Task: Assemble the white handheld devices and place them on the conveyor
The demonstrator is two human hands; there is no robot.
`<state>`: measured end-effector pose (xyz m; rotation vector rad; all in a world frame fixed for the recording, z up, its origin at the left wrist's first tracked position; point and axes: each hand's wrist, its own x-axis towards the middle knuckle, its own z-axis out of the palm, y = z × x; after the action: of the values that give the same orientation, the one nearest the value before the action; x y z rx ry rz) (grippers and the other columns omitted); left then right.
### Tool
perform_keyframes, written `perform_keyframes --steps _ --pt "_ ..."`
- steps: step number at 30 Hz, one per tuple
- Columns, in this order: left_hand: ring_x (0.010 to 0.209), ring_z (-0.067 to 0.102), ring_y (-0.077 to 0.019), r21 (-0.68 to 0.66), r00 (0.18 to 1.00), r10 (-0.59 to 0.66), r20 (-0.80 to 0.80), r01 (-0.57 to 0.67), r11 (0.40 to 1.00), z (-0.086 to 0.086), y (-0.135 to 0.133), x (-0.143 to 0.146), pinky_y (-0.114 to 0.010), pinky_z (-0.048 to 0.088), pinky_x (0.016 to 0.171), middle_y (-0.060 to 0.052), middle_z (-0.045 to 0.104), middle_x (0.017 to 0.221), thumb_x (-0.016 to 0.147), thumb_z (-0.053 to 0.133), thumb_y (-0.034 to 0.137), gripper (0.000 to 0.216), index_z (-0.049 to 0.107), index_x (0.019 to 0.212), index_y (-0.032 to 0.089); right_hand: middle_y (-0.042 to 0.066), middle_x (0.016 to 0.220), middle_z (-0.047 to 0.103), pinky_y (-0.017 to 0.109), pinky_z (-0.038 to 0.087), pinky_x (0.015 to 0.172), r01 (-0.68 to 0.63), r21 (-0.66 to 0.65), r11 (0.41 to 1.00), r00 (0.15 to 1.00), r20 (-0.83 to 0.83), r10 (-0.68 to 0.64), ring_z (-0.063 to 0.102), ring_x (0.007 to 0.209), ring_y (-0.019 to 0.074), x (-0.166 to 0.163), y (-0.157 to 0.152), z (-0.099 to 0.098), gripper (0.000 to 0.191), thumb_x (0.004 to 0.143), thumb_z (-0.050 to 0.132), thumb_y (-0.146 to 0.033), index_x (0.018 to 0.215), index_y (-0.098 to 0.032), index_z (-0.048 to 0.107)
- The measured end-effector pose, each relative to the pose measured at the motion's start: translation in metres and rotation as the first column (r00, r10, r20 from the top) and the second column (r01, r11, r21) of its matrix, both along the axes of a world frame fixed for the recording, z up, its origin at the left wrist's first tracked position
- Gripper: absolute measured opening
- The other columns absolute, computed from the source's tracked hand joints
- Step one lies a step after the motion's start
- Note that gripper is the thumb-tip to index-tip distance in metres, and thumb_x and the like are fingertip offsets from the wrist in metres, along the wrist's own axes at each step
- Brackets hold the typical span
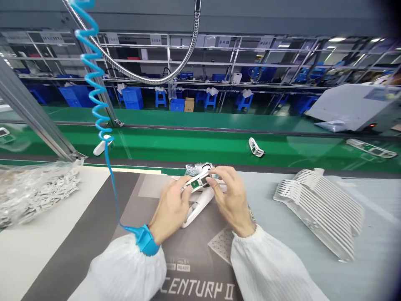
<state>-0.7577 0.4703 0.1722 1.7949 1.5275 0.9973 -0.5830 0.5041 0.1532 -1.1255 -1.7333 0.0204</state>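
Note:
My left hand (171, 207) and my right hand (230, 198) meet over a grey mat (194, 267) on the bench. Both are closed on a white plastic housing (197, 205) with a small green circuit board (196, 184) set in its top end. The left hand grips the housing from the left side. The right hand's fingers pinch at the board end. A blue wrist strap (145, 240) circles my left wrist, and its coiled blue cord (97, 96) rises to the upper left.
A row of stacked white housings (319, 205) lies to the right. A clear bag of small white parts (34, 190) sits at the left. A green conveyor belt (194, 144) runs behind, carrying a white part (256, 147). Crumpled clear plastic (196, 168) lies behind my hands.

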Motion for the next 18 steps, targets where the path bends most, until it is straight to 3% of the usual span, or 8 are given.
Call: perform_keyframes --steps 2,4,7,9,12,15,18 --pt "0.107 0.060 -0.0284 0.020 0.998 -0.024 -0.059 0.025 0.999 -0.002 0.001 -0.003 -0.044 0.043 0.096 -0.009 0.069 0.108 0.095 0.044 0.028 0.036 0.065 0.123 0.023 0.003 0.099 0.070 0.038 0.035 0.077 0.039 0.039 0.998 0.987 0.156 -0.045 0.058 0.089 0.0221 0.001 0.000 -0.001 0.009 0.097 0.059 -0.026 0.093 -0.024 0.067" --pt "0.099 0.064 -0.0263 -0.010 1.000 -0.005 0.004 0.005 1.000 -0.005 0.006 -0.006 -0.041 0.045 0.090 -0.008 0.070 0.106 0.095 0.044 0.029 0.035 0.065 0.121 0.022 0.001 0.095 0.071 0.039 0.031 0.076 0.041 0.039 0.998 0.971 0.235 -0.049 0.057 0.088 0.0221 -0.002 -0.002 -0.003 0.014 0.097 0.059 -0.023 0.084 -0.024 0.065" --pt "0.078 0.066 -0.0222 -0.098 0.968 0.176 0.180 -0.161 0.982 -0.013 0.017 -0.014 -0.036 0.048 0.076 -0.008 0.072 0.097 0.095 0.044 0.035 0.035 0.062 0.120 0.018 0.001 0.097 0.070 0.038 0.031 0.079 -0.061 -0.031 0.998 0.980 0.187 0.066 0.057 0.092 0.0215 -0.007 -0.005 -0.006 0.016 0.098 0.057 -0.022 0.083 -0.023 0.061" --pt "0.077 0.067 -0.0216 -0.111 0.934 0.252 0.254 -0.230 0.967 -0.017 0.023 -0.020 -0.034 0.048 0.074 -0.008 0.072 0.095 0.094 0.046 0.038 0.036 0.061 0.120 0.017 0.001 0.095 0.069 0.037 0.033 0.081 -0.079 -0.078 0.994 0.992 0.097 0.086 0.057 0.090 0.0204 -0.009 -0.004 -0.005 0.012 0.098 0.056 -0.023 0.086 -0.022 0.059" --pt "0.088 0.067 -0.0219 -0.053 0.951 0.179 0.250 -0.172 0.984 -0.019 0.024 -0.022 -0.035 0.048 0.083 -0.007 0.072 0.105 0.093 0.049 0.034 0.031 0.063 0.117 0.019 0.002 0.095 0.070 0.036 0.034 0.080 -0.019 -0.052 0.998 0.998 0.062 0.022 0.057 0.088 0.0209 -0.010 0.001 0.000 0.009 0.098 0.056 -0.025 0.092 -0.023 0.061" --pt "0.098 0.066 -0.0231 -0.013 0.987 0.058 0.150 -0.057 0.998 -0.015 0.018 -0.016 -0.036 0.046 0.091 -0.006 0.072 0.111 0.093 0.048 0.029 0.030 0.064 0.117 0.021 0.002 0.103 0.071 0.037 0.034 0.083 0.012 0.050 0.999 0.992 0.129 -0.018 0.058 0.092 0.0213 -0.008 0.010 0.003 0.009 0.098 0.058 -0.026 0.100 -0.025 0.066" --pt "0.106 0.065 -0.0247 -0.014 0.996 -0.011 0.091 0.013 1.000 -0.012 0.011 -0.008 -0.037 0.044 0.096 -0.006 0.072 0.112 0.093 0.048 0.026 0.033 0.065 0.120 0.022 0.001 0.098 0.071 0.038 0.032 0.086 0.051 0.117 0.992 0.971 0.227 -0.077 0.057 0.091 0.0208 -0.006 0.013 0.001 0.008 0.097 0.061 -0.027 0.094 -0.026 0.068"
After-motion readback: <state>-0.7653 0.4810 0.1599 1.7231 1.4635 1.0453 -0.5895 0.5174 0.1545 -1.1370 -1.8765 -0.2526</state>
